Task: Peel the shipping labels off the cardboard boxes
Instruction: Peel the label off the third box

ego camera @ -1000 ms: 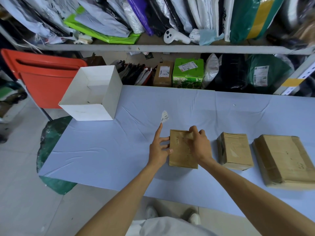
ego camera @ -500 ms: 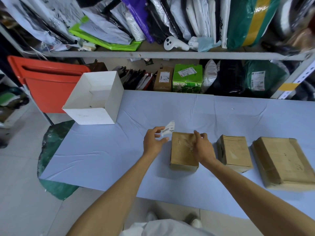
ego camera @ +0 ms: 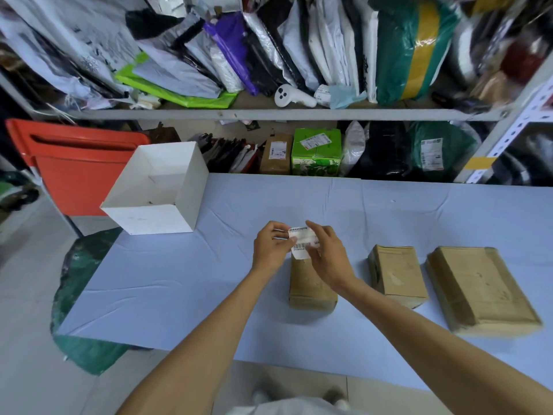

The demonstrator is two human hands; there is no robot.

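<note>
Both hands pinch the label (ego camera: 302,242): left hand (ego camera: 270,248) closed on its left edge, right hand (ego camera: 327,256) on its right, just above the box (ego camera: 311,283). It looks thin, limp and sticky-backed (likely to curl onto itself), so it is best gripped at the edges. An open white box (ego camera: 158,211) sits well to the left.

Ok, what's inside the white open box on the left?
The white box shows bare walls and floor with a few dark specks. Its front wall hides the near strip of floor.
</note>
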